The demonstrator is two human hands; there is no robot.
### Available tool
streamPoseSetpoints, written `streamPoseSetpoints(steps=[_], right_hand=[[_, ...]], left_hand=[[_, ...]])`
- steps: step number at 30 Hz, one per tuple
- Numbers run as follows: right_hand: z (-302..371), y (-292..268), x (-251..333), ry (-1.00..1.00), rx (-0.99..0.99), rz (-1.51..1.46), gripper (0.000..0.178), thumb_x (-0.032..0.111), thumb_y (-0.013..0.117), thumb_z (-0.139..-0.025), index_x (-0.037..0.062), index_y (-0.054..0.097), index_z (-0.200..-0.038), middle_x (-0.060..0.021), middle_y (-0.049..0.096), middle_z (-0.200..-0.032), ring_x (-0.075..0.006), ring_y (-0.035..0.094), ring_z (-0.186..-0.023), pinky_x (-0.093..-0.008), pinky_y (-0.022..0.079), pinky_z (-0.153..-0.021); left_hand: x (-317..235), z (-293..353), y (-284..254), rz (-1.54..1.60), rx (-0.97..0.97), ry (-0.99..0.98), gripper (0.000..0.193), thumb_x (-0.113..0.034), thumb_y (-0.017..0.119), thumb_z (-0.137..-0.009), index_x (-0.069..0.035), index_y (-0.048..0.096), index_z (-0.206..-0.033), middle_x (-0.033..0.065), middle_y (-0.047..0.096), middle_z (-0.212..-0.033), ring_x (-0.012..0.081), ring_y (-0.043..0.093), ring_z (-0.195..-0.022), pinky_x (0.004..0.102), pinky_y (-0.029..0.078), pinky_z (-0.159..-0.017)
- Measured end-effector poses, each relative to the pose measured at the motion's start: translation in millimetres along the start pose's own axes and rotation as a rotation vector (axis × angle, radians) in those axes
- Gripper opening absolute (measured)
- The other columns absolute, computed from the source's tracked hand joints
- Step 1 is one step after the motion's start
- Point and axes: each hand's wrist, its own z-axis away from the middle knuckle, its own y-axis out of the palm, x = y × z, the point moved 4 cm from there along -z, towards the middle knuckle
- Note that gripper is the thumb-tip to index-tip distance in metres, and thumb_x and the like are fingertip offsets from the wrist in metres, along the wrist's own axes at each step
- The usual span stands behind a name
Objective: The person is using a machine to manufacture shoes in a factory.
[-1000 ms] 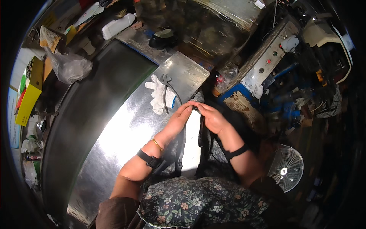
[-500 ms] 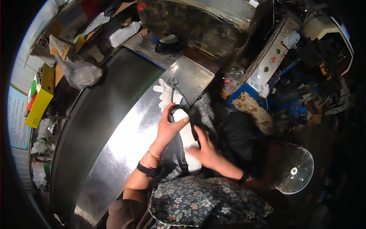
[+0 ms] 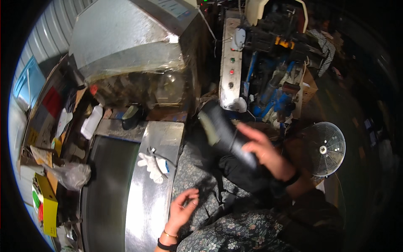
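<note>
My right hand (image 3: 262, 149) grips a black shoe (image 3: 228, 136), smeared by motion, with a pale greenish part along its left side. The shoe is raised over my lap on the right. My left hand (image 3: 184, 208) is near the metal table's edge, its fingers loosely curled and apart from the thumb, holding nothing. Beyond it on the metal table (image 3: 145, 210) lies a white glove (image 3: 152, 170). Across the glove rests a pair of pincers (image 3: 157, 155) with dark handles.
A dark conveyor belt (image 3: 111, 180) runs left of the metal table, below a large metal hood (image 3: 126, 46). Another black shoe (image 3: 132, 119) stands at its far end, near a white bottle (image 3: 91, 122). On the right are a button panel (image 3: 230, 63) and a round fan (image 3: 323, 150).
Both hands were on an upturned shoe with its white sole showing. Now my left hand is off it, and my right hand has carried a shoe right and away. The view has swung right.
</note>
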Motion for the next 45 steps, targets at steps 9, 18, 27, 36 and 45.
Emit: streamPoseSetpoints(steps=[9,18,27,36,45], right_hand=[[-99.1,-269.7,141.3,-0.149,-0.782,1.046,0.069,0.034,0.078,-0.06,0.0117,0.068,-0.124,-0.0216,0.059,-0.127,-0.0332,0.059,-0.116,-0.0345,0.045,-0.098],[-147.6,-320.8,148.8,0.15,-0.571,1.305,0.075,0.038,0.073,-0.056,0.0066,0.066,-0.125,-0.0226,0.065,-0.121,-0.0313,0.065,-0.11,-0.0337,0.048,-0.096],[-119.4,-295.1,97.1,0.102,-0.84,1.588,0.085,0.054,0.066,-0.07,0.0297,0.041,-0.148,-0.027,0.031,-0.153,-0.0491,0.034,-0.136,-0.0466,0.031,-0.112],[-87.5,-251.3,131.3,0.397,-0.845,1.408,0.078,0.046,0.061,-0.08,0.0218,0.037,-0.151,-0.0198,0.025,-0.158,-0.0441,0.023,-0.143,-0.0573,0.023,-0.115],[-135.9,-276.3,156.7,0.009,-0.796,1.404,0.074,0.035,0.063,-0.078,0.0158,0.041,-0.146,-0.0277,0.056,-0.129,-0.0445,0.052,-0.12,-0.0458,0.043,-0.102]], left_hand=[[79.1,18.5,16.9,-0.369,-0.099,0.032,0.024,-0.008,0.071,-0.085,-0.003,0.069,-0.108,0.0106,0.071,-0.087,0.0188,0.068,-0.079,0.0299,0.053,-0.074],[84.4,5.5,23.0,-0.439,-0.258,0.059,0.011,-0.008,0.066,-0.087,-0.004,0.071,-0.096,0.0134,0.072,-0.086,0.0268,0.069,-0.077,0.0332,0.053,-0.072],[85.4,-1.2,26.7,-0.498,-0.291,0.041,0.011,-0.004,0.061,-0.088,-0.001,0.069,-0.095,0.0145,0.07,-0.088,0.0259,0.067,-0.079,0.0341,0.052,-0.073],[68.0,-8.0,37.1,-0.557,-0.231,0.145,0.011,-0.007,0.061,-0.091,-0.001,0.067,-0.098,0.0117,0.066,-0.081,0.0232,0.062,-0.072,0.0323,0.049,-0.068],[61.4,-18.7,52.5,-0.795,-0.206,0.083,0.01,-0.002,0.061,-0.084,0.0,0.066,-0.092,0.016,0.067,-0.086,0.031,0.066,-0.076,0.0355,0.051,-0.07]])
